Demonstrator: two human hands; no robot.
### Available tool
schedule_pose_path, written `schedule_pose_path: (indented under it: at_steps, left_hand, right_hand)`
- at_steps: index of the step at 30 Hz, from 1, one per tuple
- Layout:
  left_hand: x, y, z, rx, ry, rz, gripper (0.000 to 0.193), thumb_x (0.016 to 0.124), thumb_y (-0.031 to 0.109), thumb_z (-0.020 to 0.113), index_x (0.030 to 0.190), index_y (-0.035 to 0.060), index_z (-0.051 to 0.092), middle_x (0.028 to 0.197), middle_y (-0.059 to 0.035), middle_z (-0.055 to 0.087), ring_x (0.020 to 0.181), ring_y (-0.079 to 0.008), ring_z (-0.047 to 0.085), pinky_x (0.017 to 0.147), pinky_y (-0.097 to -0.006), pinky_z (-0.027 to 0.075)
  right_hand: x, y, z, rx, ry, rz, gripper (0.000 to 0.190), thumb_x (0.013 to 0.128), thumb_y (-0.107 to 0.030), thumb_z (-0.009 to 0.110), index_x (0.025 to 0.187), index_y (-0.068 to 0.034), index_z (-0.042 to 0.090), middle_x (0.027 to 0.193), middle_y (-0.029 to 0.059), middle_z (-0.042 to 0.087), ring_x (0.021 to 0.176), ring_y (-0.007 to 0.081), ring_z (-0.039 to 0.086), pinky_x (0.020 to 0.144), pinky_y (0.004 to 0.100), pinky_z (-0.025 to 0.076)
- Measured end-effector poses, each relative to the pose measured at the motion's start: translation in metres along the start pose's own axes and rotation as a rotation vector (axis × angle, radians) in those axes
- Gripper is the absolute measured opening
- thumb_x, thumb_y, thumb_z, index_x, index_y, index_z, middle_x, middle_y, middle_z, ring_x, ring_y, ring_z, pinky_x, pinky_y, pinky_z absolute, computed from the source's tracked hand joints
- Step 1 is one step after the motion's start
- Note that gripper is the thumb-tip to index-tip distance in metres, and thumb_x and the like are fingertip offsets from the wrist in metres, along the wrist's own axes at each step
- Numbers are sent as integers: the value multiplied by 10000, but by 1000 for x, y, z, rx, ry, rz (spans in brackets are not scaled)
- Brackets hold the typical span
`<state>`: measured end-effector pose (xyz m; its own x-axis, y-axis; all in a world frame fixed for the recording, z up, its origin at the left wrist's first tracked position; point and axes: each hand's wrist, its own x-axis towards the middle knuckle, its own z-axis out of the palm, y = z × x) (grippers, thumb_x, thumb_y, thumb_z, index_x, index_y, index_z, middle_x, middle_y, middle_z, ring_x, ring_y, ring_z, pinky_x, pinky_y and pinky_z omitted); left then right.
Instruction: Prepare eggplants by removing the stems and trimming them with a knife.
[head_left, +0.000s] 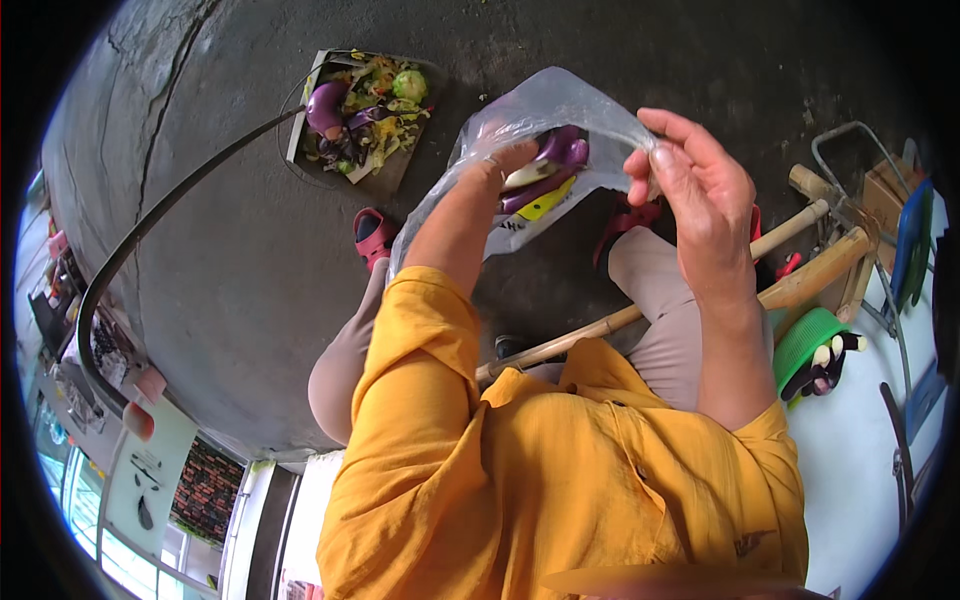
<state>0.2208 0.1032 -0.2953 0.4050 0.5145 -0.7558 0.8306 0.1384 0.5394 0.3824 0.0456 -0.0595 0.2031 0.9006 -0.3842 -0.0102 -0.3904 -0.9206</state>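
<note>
In front of my torso hangs a clear plastic bag (551, 94) with printing on its side. Several purple eggplants (566, 154) lie inside it, one showing a pale patch. My left hand (514, 159) reaches into the bag beside the eggplants, a ring on one finger. Its fingertips are partly hidden, so its grip on an eggplant is unclear. At the bag's right rim, my right hand (682, 161) pinches the plastic between thumb and fingers.
On the dark concrete floor (232, 225) stands a shallow box (390, 169) of vegetable scraps and a large eggplant (326, 106). A curved dark rod (161, 206) reaches it. Bamboo poles (814, 270) and a green basket (806, 349) with dark eggplants (821, 371) are to the right.
</note>
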Motion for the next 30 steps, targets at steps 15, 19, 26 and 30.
schedule_pose_path:
  at_steps: [15, 19, 26, 30]
  left_hand:
    - [-224, 44, -59, -892, -198, -125, 215, 810, 161, 527, 941, -5, 564, 730, -46, 556, 515, -65, 459, 427, -205, 334]
    - [-264, 48, -72, -1037, -177, 80, 302, 780, 206, 547, 976, -23, 557, 743, -76, 565, 524, -83, 454, 439, -204, 328]
    - [-246, 29, -78, -1296, 134, 411, 381, 762, 231, 529, 1043, -27, 541, 778, -83, 594, 558, -89, 473, 471, -213, 348]
    - [-237, 28, -83, -1396, 139, 379, 328, 767, 188, 515, 1017, -23, 542, 782, -98, 597, 553, -102, 476, 459, -213, 340]
  right_hand:
    - [8, -6, 0, 207, 48, -45, 322, 929, -138, 466, 1202, 21, 527, 987, 124, 634, 763, 102, 590, 719, 244, 473]
    - [7, -9, -1, 193, 111, -17, 322, 921, -128, 471, 1200, 19, 537, 947, 125, 649, 712, 85, 580, 695, 231, 467]
    - [10, -3, -11, 251, 197, -92, 277, 902, -91, 498, 1147, -1, 589, 853, 120, 662, 631, 68, 564, 623, 200, 475]
    - [12, -10, -19, 338, 206, -72, 308, 914, -113, 484, 1185, 18, 548, 883, 165, 661, 655, 107, 592, 658, 231, 491]
